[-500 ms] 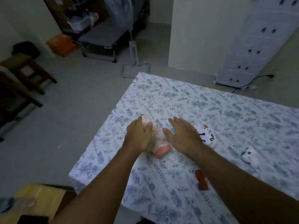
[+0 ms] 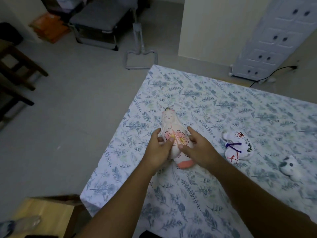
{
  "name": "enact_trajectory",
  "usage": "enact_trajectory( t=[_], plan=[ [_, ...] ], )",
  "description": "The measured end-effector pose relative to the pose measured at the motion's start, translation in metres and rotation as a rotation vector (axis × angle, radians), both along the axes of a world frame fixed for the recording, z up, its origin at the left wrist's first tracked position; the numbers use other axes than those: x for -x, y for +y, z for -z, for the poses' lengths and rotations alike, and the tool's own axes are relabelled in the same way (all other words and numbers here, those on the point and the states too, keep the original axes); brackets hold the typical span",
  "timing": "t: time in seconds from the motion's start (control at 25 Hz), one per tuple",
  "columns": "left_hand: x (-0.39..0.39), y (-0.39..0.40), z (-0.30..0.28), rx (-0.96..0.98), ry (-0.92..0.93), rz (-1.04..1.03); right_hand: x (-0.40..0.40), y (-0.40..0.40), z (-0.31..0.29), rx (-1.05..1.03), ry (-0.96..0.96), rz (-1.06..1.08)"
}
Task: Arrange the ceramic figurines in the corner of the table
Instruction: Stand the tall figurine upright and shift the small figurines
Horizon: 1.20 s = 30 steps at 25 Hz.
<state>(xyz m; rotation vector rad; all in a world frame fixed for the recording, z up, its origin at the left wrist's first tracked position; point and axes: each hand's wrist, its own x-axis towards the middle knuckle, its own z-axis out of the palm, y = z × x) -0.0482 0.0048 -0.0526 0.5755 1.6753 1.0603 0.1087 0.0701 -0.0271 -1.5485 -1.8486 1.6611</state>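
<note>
Doll figurine [image 2: 173,134]: lying flat, clasped by left hand [image 2: 158,148] and right hand [image 2: 199,148].
Progress: early; round figurine [image 2: 237,147] and dog figurine [image 2: 289,166] lie right, unplaced.
Far-left corner: bare.

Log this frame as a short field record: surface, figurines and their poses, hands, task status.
surface: table under a blue floral tablecloth
held figurine: white ceramic doll with pink flower painting and pink base, head pointing away from the person
left hand: gripping the doll's left side
right hand: gripping the doll's right side
other figurines: white ceramic piece with purple cord; white ceramic animal with dark patches, both right of the doll, apart
task status: figurines not yet grouped at a corner
</note>
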Motion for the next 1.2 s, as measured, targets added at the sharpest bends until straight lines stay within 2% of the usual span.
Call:
enact_trajectory(
  t=[0.24,0.48,0.68,0.76,0.84,0.96,1.12,1.2],
  plan=[
    [0.014,-0.011,-0.014,-0.285,0.282,0.185,0.002,-0.002,-0.002,-0.005,0.228,0.051],
    [0.011,-0.035,-0.002,-0.366,0.276,0.236,0.000,-0.030,0.009,-0.108,0.206,0.091],
    [0.016,-0.031,-0.010,-0.350,0.222,0.337,0.002,-0.036,0.013,-0.171,0.173,0.108],
    [0.014,-0.033,-0.003,-0.347,0.310,0.341,-0.001,-0.035,0.007,-0.188,0.120,0.068],
    [0.005,-0.043,0.001,-0.296,0.578,0.226,-0.007,-0.034,0.003,-0.260,0.037,0.013],
    [-0.026,-0.064,-0.010,-0.358,0.783,0.077,-0.039,-0.035,0.006,-0.518,-0.301,-0.048],
    [-0.096,-0.058,-0.017,-0.526,0.939,0.341,-0.105,-0.034,0.006,-0.722,-0.477,-0.036],
    [-0.136,-0.029,-0.013,-0.468,0.966,0.470,-0.144,-0.026,0.012,-0.754,-0.583,-0.020]
  ],
)
